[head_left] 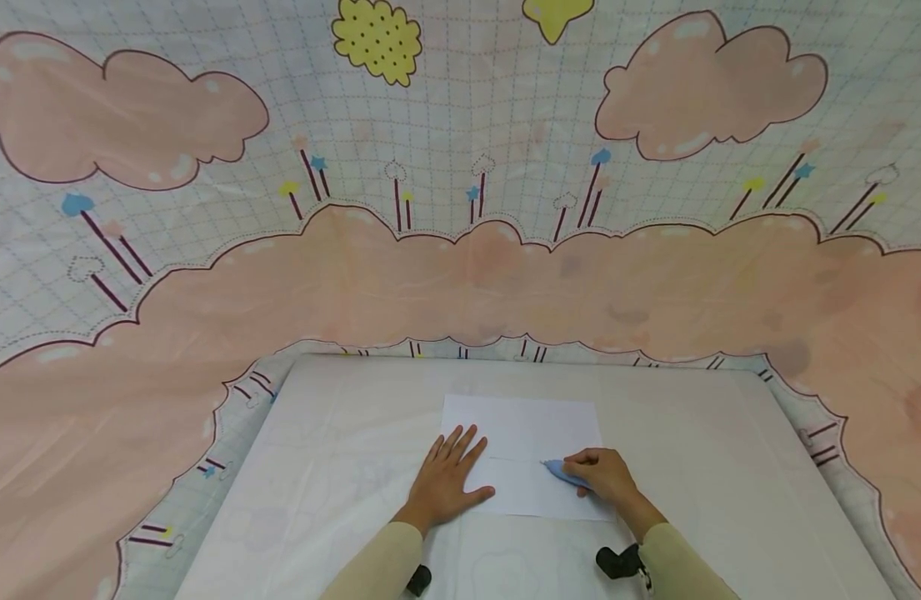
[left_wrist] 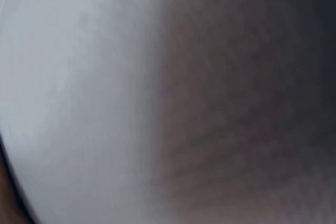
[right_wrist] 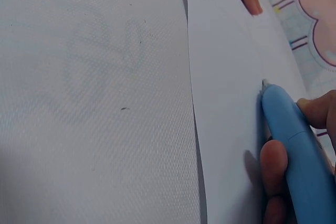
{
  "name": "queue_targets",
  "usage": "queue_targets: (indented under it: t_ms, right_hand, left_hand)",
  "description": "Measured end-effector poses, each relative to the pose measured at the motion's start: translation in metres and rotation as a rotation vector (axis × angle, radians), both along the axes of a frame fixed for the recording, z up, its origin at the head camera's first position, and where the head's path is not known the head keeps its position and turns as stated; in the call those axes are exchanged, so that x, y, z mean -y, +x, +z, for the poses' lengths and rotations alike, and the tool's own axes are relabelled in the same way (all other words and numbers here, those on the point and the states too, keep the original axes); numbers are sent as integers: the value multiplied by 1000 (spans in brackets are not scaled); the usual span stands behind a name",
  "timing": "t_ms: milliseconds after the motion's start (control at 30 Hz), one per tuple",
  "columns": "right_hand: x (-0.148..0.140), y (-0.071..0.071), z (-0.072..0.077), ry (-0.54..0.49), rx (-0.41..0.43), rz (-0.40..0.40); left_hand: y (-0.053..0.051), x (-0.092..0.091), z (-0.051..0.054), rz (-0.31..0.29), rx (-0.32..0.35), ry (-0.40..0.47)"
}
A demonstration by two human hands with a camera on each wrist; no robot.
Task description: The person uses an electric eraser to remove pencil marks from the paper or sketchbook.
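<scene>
A white sheet of paper (head_left: 528, 421) lies on the white-covered table. My left hand (head_left: 445, 483) rests on the paper's left side, fingers spread and straight. My right hand (head_left: 608, 477) holds a thick blue utility knife (head_left: 567, 472), its tip at the middle of the sheet. In the right wrist view, the thumb and curled fingers (right_wrist: 274, 161) grip the blue knife (right_wrist: 296, 140), whose small grey tip meets the paper (right_wrist: 223, 93). A faint line runs across the sheet between the left hand and the tip. The left wrist view is too blurred to make out.
The white tabletop (head_left: 340, 433) extends around the sheet. A cloth with peach clouds (head_left: 430, 287) hangs behind and beside the table. Black wrist devices (head_left: 618, 562) sit below both hands, close to the tabletop.
</scene>
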State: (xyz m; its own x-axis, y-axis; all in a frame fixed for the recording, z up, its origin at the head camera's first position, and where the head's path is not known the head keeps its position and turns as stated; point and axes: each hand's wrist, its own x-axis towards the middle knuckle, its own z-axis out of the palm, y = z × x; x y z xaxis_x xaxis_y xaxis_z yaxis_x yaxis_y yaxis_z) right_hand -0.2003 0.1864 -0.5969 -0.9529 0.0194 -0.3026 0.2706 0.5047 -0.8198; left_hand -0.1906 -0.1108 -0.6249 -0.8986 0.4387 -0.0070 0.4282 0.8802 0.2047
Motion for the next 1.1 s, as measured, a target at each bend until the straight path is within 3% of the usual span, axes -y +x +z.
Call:
queue_targets:
  t_ms: [300, 467, 733, 1100]
  right_hand:
    - [0, 1, 3, -20, -9, 12]
    - [-3, -1, 6, -6, -12, 5]
    - [-5, -2, 9, 5, 9, 17]
    - [-3, -3, 8, 3, -5, 29]
  left_hand:
    - [0, 0, -2, -4, -26, -26]
    - [0, 0, 0, -6, -26, 9]
    - [-1, 0, -7, -18, -80, 43]
    - [-1, 0, -4, 0, -13, -8]
